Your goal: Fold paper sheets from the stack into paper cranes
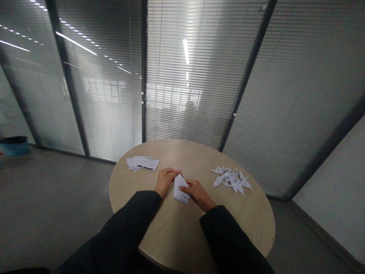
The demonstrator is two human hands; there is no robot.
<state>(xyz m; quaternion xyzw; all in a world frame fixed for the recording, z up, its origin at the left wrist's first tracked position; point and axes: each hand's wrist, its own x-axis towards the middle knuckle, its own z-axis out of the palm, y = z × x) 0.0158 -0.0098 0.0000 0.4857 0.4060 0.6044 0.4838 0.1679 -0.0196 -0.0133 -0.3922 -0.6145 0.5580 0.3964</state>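
Observation:
A partly folded sheet of white paper (180,192), with print along its near edge, is held between my two hands over the middle of the round table. My left hand (167,180) pinches its far left corner between thumb and fingers. On the paper's right side, my right hand (198,193) grips it, the thumb lying on top and the fingers behind. To the right lies a heap of folded white paper cranes (230,179). Several flat printed sheets (142,163) are stacked loosely at the left.
The round wooden table (176,232) stands close to a glass partition (188,114) with blinds and dark frames. A blue bin (15,147) with a black liner is on the grey floor (62,194) at far left. A white wall (336,198) rises on the right.

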